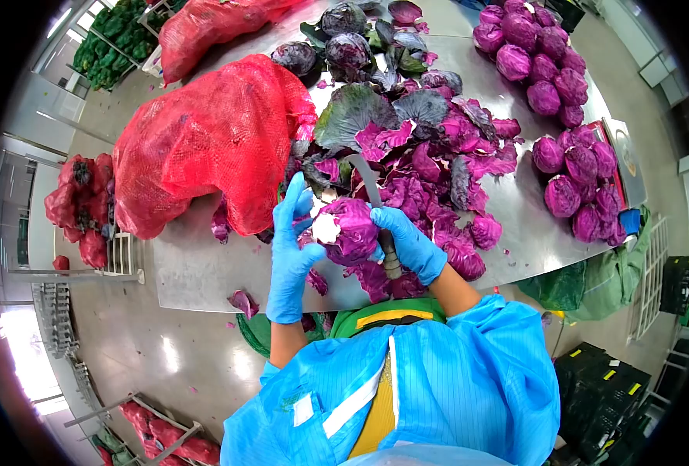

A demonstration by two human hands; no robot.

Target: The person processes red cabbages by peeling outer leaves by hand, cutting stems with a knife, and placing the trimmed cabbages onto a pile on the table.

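A purple red cabbage with a white cut stem end facing left is between my two gloved hands over the metal table. My left hand is open at the cabbage's left side, fingers raised and thumb apart; whether it touches the head is hard to tell. My right hand is closed around a knife with a curved blade pointing up and away, its dark handle hanging below. The same hand presses against the cabbage's right side. Loose purple leaves are piled just beyond and to the right.
A red mesh sack bulges at the left of the metal table. Untrimmed dark cabbages lie at the far side. Trimmed purple heads are stacked at the right, with another group nearer. Black crates stand at lower right.
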